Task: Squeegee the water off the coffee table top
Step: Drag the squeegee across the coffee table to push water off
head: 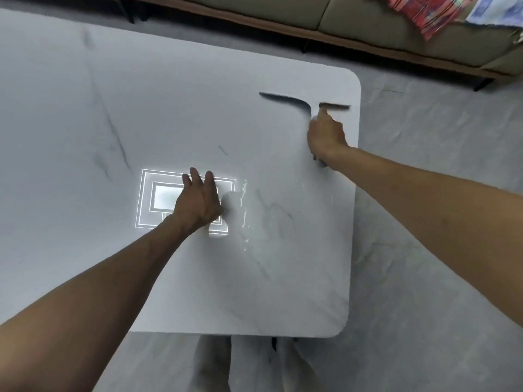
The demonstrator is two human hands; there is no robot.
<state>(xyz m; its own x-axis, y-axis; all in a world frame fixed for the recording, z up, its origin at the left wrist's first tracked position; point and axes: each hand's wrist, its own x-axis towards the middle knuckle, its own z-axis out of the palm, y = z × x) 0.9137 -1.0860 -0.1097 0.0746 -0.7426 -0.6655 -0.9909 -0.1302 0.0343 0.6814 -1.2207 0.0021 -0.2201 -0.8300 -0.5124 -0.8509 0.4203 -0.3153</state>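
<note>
The white marble-look coffee table top (169, 108) fills most of the view. My right hand (327, 134) is closed around the handle of a squeegee (334, 106), whose blurred dark blade lies on the table near the far right corner. A dark shadow of the blade stretches left of it. My left hand (198, 202) rests flat on the table, fingers spread, over the bright reflection of a ceiling lamp. A thin film of water (244, 210) glistens just right of that hand.
A beige sofa (368, 26) on dark legs runs along the far side, with a red patterned cloth (430, 15) on it. Grey floor (438, 165) surrounds the table on the right and near side. My feet (215, 363) stand by the near edge.
</note>
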